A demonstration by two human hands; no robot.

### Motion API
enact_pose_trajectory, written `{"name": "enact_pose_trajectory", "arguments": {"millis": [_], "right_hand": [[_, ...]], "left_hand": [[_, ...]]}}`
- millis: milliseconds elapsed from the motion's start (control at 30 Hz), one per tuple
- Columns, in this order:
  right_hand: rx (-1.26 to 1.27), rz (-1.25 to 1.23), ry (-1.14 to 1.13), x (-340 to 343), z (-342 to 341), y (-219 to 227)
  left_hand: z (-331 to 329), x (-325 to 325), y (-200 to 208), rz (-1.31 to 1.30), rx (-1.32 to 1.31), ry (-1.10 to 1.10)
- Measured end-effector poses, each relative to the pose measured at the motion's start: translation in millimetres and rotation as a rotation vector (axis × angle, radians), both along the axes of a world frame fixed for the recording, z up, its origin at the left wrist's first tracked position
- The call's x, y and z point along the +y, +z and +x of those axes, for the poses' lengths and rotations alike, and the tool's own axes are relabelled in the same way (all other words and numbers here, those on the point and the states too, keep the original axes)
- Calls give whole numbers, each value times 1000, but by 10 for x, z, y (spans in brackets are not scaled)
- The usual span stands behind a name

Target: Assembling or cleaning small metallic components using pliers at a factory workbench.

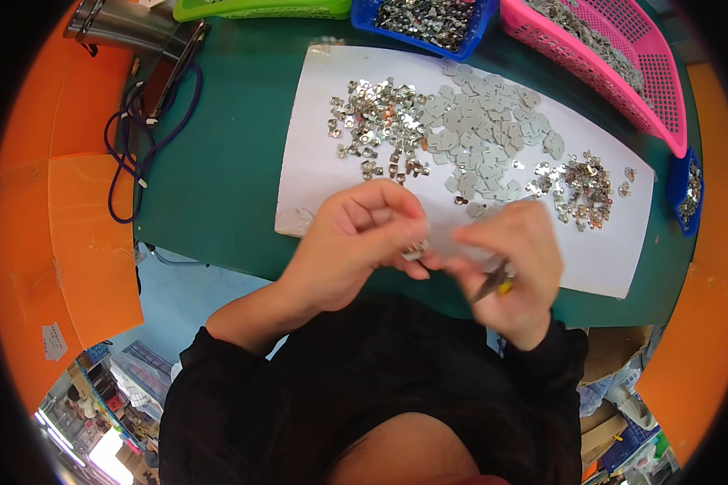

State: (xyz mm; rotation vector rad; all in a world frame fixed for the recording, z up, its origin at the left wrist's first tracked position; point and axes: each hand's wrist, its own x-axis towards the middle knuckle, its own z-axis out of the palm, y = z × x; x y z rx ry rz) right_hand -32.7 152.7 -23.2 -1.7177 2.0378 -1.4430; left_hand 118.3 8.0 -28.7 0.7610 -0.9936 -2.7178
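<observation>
Okay, left hand (362, 234) pinches a small metal part (415, 251) between thumb and fingers, around the near edge of the white sheet (307, 182). Right hand (516, 271), just right of it (motion-blurred), is curled around a tool (489, 284) with dark metal and some yellow; exact type unclear. Beyond, on the sheet: shiny metal pieces (380, 117) left, grey flat plates (481, 133) middle, smaller metal bits (588, 187) right. Farther out: blue tray (457, 55), pink basket (659, 121) far right, dark cord (188, 129) left.
</observation>
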Motion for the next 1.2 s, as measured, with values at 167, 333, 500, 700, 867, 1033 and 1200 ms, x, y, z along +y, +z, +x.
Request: {"name": "enact_pose_trajectory", "arguments": {"millis": [167, 333, 500, 700, 867, 1033, 1200], "right_hand": [[348, 204, -107, 53, -124, -46], [492, 244, -168, -27, 68, -144], [371, 355, -218, 22, -69, -65], [342, 423, -49, -108, -176, -23], [375, 393, -84, -113, -222, -41], [378, 397, -99, -70, -270, -109], [380, 349, -103, -78, -322, -49]], "left_hand": [[180, -356, -24, -91, 7, 190], [134, -380, 5, -171, -13, 294], [90, -325, -45, -255, -40, 205], [-6, -304, -69, -354, -29, 66], [-72, -259, -72, -281, -38, 52], [-96, -250, -66, -280, -16, 44], [-140, -246, -12, -222, -52, -19]]}}
